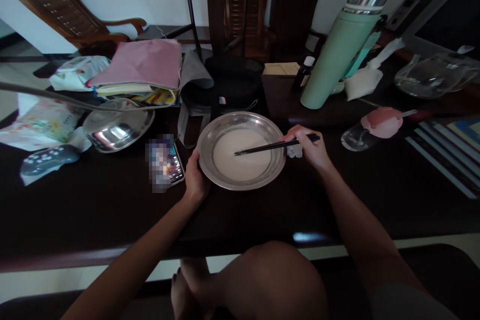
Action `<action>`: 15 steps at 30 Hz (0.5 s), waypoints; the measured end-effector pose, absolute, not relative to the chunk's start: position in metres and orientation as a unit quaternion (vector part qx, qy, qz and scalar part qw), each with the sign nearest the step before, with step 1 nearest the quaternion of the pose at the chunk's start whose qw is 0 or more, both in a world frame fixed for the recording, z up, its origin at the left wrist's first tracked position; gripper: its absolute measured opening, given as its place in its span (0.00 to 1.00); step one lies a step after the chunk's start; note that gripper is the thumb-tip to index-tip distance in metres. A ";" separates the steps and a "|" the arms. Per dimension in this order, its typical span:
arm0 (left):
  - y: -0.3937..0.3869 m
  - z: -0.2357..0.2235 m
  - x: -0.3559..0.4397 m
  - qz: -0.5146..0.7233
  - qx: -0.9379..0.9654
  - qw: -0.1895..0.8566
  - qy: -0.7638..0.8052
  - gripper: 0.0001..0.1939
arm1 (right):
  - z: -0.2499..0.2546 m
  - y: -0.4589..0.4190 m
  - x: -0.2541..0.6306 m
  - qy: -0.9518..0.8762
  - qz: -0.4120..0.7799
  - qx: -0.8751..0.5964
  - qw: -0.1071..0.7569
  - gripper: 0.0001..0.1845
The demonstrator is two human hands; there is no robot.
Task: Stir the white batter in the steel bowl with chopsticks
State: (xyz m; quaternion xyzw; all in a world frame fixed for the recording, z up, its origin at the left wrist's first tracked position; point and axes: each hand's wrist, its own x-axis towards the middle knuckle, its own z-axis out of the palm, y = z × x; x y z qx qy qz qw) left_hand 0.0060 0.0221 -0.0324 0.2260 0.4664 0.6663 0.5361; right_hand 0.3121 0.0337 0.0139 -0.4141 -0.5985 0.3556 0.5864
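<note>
A wide metal bowl (207,170) stands on the dark table in front of me, holding a pale, milky liquid (240,165). My left hand (196,180) grips the bowl's left rim, its thumb side against the metal. In my right hand (309,146) is a pair of dark chopsticks (266,147), slanting left over the rim with their tips in the liquid. Whitish residue coats the tips. Just under my right hand, beside the bowl, lies a small crumpled whitish piece (294,151), partly covered.
Left of the bowl lie a phone (176,167), a shiny metal basin (120,127) and a game controller (50,160). A tall green thermos (335,60), a pink-lidded cup (375,127), a glass teapot (427,77) and stacked books (450,150) stand right. Behind is a black bag (232,80).
</note>
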 end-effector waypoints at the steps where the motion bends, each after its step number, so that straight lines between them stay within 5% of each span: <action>1: 0.022 -0.033 0.006 0.667 0.234 0.528 0.471 0.20 | 0.014 0.034 0.312 -0.593 0.348 -0.418 0.593 0.26; 15: 0.020 -0.038 0.002 0.654 0.303 0.499 0.481 0.24 | 0.014 0.036 0.321 -0.558 0.316 -0.454 0.619 0.29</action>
